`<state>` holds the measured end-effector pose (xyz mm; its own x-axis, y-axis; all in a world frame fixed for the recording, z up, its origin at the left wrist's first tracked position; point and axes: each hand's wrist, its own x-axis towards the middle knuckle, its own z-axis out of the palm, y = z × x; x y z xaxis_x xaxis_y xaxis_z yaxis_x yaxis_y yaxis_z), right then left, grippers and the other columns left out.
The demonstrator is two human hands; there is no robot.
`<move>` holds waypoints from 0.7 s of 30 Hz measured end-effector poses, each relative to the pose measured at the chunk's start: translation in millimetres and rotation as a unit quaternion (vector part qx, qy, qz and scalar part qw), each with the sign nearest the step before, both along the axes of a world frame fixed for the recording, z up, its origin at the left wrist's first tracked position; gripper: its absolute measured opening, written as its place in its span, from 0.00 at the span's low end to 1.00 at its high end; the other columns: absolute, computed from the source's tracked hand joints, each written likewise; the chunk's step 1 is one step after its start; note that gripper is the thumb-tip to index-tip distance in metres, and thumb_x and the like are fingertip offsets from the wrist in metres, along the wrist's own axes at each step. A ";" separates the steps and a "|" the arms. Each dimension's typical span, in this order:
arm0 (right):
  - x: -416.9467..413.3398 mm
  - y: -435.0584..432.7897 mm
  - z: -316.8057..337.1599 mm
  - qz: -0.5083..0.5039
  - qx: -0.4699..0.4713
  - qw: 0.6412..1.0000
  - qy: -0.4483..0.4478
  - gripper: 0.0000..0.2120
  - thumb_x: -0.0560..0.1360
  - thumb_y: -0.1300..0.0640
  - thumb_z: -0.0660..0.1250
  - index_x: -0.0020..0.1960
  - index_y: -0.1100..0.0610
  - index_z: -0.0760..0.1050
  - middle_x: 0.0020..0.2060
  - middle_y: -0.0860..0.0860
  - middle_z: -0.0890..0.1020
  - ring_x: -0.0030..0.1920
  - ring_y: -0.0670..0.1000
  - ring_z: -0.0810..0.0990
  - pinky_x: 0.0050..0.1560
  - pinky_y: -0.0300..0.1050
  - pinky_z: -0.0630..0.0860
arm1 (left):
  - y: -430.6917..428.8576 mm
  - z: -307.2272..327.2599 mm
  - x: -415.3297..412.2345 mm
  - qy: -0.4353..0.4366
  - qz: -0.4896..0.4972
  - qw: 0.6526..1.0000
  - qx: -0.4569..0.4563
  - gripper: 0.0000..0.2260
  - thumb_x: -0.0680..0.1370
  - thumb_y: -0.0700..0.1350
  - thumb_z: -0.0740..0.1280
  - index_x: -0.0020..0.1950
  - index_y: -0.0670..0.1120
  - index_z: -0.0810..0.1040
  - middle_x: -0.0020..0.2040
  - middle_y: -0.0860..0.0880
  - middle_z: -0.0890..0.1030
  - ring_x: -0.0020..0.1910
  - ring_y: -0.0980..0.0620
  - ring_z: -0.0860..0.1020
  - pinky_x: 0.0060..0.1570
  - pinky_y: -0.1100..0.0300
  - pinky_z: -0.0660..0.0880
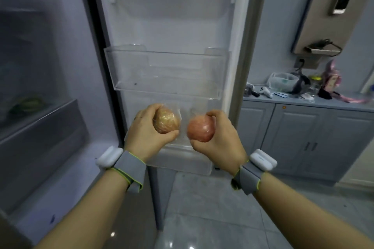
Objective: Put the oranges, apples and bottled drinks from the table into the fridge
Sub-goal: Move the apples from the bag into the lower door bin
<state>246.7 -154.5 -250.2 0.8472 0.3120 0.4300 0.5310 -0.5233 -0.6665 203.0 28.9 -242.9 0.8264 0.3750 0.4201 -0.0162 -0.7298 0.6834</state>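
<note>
The fridge door [172,26] stands open in front of me, its inner side facing me. My left hand [145,133] grips a yellowish orange wrapped in clear film [168,120]. My right hand [220,137] grips a red apple [200,129]. Both fruits are held side by side, a little apart, just below a clear door bin [166,73] with nothing in it and in front of the lower door bin [182,155]. The fridge interior [36,66] lies to the left, dim and blurred.
A grey drawer front [40,137] juts out low in the fridge interior on the left. At right a grey counter [303,100] over cabinets carries bags and small clutter. A grey tiled floor [212,208] lies below my arms.
</note>
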 end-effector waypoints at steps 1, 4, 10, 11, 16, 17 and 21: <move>7.0 9.8 -3.3 0.000 -0.005 1.000 0.010 0.35 0.59 0.49 0.76 0.61 0.50 0.63 0.55 0.51 0.72 0.55 0.54 0.74 0.56 0.52 0.74 | 10.0 -3.5 5.9 0.009 0.010 1.000 0.000 0.34 0.58 0.57 0.74 0.62 0.56 0.69 0.59 0.49 0.75 0.57 0.47 0.75 0.59 0.52 0.73; 24.4 33.8 -13.1 -0.004 -0.032 0.999 0.025 0.36 0.60 0.49 0.75 0.63 0.51 0.63 0.56 0.53 0.73 0.56 0.57 0.73 0.58 0.54 0.73 | 31.8 -16.1 22.8 0.053 0.048 0.997 0.017 0.34 0.58 0.60 0.72 0.62 0.56 0.69 0.60 0.48 0.77 0.59 0.44 0.75 0.58 0.49 0.73; 47.0 79.4 -27.4 0.009 -0.096 0.992 0.081 0.34 0.64 0.47 0.74 0.65 0.52 0.64 0.57 0.57 0.76 0.57 0.60 0.75 0.55 0.47 0.72 | 60.5 -37.3 51.7 0.145 0.113 0.973 0.138 0.31 0.62 0.63 0.71 0.62 0.55 0.70 0.56 0.47 0.81 0.58 0.42 0.76 0.55 0.54 0.70; 50.4 86.3 -31.3 0.014 -0.105 0.990 0.092 0.34 0.64 0.46 0.74 0.65 0.52 0.64 0.57 0.58 0.76 0.57 0.60 0.75 0.55 0.46 0.72 | 64.4 -41.9 55.3 0.161 0.119 0.967 0.155 0.30 0.62 0.65 0.69 0.60 0.56 0.70 0.55 0.47 0.82 0.58 0.42 0.75 0.55 0.54 0.69; 68.5 111.2 -43.4 0.031 -0.161 0.973 0.161 0.33 0.66 0.44 0.73 0.64 0.55 0.65 0.57 0.58 0.77 0.57 0.60 0.76 0.52 0.46 0.72 | 78.3 -59.9 67.6 0.245 0.135 0.930 0.237 0.22 0.62 0.67 0.63 0.48 0.55 0.69 0.46 0.50 0.81 0.55 0.45 0.70 0.48 0.50 0.58; 70.8 112.5 -44.7 0.032 -0.169 0.969 0.176 0.32 0.65 0.44 0.73 0.63 0.55 0.66 0.57 0.58 0.77 0.56 0.60 0.76 0.52 0.46 0.73 | 78.7 -60.9 68.6 0.260 0.131 0.926 0.242 0.20 0.63 0.66 0.63 0.47 0.55 0.68 0.46 0.50 0.81 0.55 0.45 0.70 0.46 0.50 0.57; 78.9 121.6 -53.4 0.027 -0.175 0.958 0.224 0.28 0.67 0.46 0.72 0.61 0.57 0.68 0.55 0.57 0.78 0.55 0.59 0.77 0.47 0.43 0.71 | 82.0 -56.1 74.4 0.324 0.093 0.912 0.236 0.15 0.66 0.63 0.61 0.42 0.54 0.66 0.46 0.49 0.78 0.55 0.44 0.69 0.52 0.48 0.59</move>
<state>325.7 -32.8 -303.6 0.9005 0.4203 -0.1117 0.2664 -0.7361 -0.6222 277.3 110.9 -299.0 0.8987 0.4381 0.0179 0.4334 -0.8938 0.1157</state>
